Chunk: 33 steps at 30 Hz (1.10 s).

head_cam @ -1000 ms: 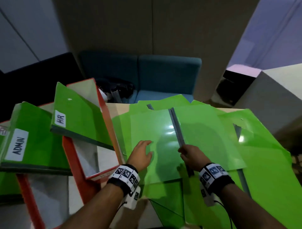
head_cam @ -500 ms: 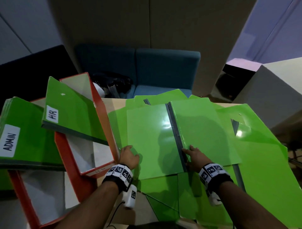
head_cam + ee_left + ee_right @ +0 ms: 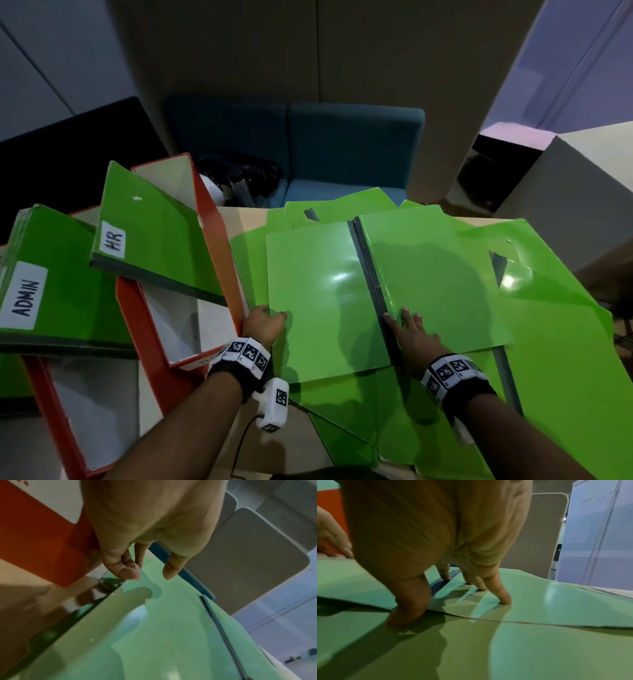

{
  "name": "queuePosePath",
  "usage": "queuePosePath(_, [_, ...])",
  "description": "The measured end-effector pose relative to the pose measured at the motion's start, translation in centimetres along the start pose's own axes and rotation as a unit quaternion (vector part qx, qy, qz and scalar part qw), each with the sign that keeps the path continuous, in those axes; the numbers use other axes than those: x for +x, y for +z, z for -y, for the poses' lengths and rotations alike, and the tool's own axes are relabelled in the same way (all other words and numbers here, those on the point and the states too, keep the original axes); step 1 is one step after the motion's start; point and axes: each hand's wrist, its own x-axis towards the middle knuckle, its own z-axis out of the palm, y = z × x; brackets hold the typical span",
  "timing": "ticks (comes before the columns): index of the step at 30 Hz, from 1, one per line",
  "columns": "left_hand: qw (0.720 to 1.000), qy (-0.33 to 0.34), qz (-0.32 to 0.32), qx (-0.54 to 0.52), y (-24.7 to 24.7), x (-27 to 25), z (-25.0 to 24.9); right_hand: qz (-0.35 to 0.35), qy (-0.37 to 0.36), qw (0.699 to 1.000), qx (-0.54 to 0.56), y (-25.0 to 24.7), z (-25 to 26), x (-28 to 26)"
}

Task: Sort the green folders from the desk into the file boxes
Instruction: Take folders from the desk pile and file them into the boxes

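In the head view, an open folder (image 3: 370, 294) is seen lying on top of a loose spread of other green folders (image 3: 555, 346) on the bench (image 3: 236, 219), its grey spine (image 3: 371, 284) running from twelve to six o'clock. The left hand (image 3: 262, 325) is placed at the folder's nine o'clock edge, just beside the red file box (image 3: 178, 291); the right hand (image 3: 416, 337) is laid flat along the spine. Two filled boxes, labelled HR (image 3: 114, 240) and ADMIN (image 3: 25, 296), are seen at nine o'clock, leaning.

In the left wrist view, the fingers (image 3: 126, 570) are loosely curled at the cover's edge, the thumb above it; whether the edge is actually pinched cannot be told. If the cover is not truly caught, it is likely to slip off the glossy surface, or the sheet beneath may be taken up with it. The red box wall (image 3: 42, 547) is close by and could be knocked.

In the right wrist view, the fingers (image 3: 496, 592) are spread apart and pressed straight down on the cover, with the thumb (image 3: 409, 607) at the near edge. Should that pressure ease, the whole folder may slide over the slick pile below, and the pile could be dragged toward the bench edge.
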Motion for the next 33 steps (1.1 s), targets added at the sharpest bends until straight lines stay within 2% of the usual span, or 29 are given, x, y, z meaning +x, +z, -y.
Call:
queuePosePath(5, [0.996, 0.08, -0.004, -0.033, -0.8, -3.0, -1.6, 0.002, -0.012, 1.0, 0.006, 0.5, -0.7, 0.3])
queuePosePath(8, [0.983, 0.147, 0.057, -0.092, -1.2, -6.1, -3.7, 0.011, -0.019, 1.0, 0.007, 0.4, -0.7, 0.3])
queuePosePath(11, [0.965, 0.219, 0.098, -0.106, -1.1, -8.9, -6.0, 0.007, -0.021, 0.999, 0.028, 0.3, -1.0, 0.4])
queuePosePath(15, [0.959, 0.242, 0.104, -0.103, -0.3, -10.2, -7.3, -0.006, -0.036, 0.998, 0.06, 0.4, -1.6, 0.0])
queuePosePath(18, [0.958, 0.241, 0.111, -0.107, -0.3, -10.5, -7.4, -0.028, -0.038, 0.982, 0.181, -0.2, -3.2, -0.3])
queuePosePath(20, [0.959, 0.237, 0.115, -0.105, -0.6, -10.5, -7.4, -0.106, 0.006, 0.959, 0.265, -0.6, -5.2, -0.3])
queuePosePath(22, [0.961, 0.23, 0.111, -0.105, -1.1, -10.3, -7.2, -0.179, 0.107, 0.939, 0.274, -1.0, -7.7, -0.5])
queuePosePath(25, [0.966, 0.204, 0.107, -0.113, -1.7, -9.5, -6.7, -0.209, 0.251, 0.905, 0.273, -0.3, -12.8, -0.2])
queuePosePath(28, [0.966, 0.192, 0.111, -0.13, -2.0, -8.9, -6.1, -0.197, 0.277, 0.893, 0.296, 0.9, -16.6, 0.6])
queuePosePath(30, [0.962, 0.202, 0.118, -0.139, -2.1, -9.0, -6.0, -0.211, 0.275, 0.889, 0.3, -0.1, -16.4, 0.5])
queuePosePath(33, [0.956, 0.22, 0.125, -0.148, -2.2, -9.3, -6.2, -0.238, 0.283, 0.862, 0.346, -1.4, -15.9, 0.5])
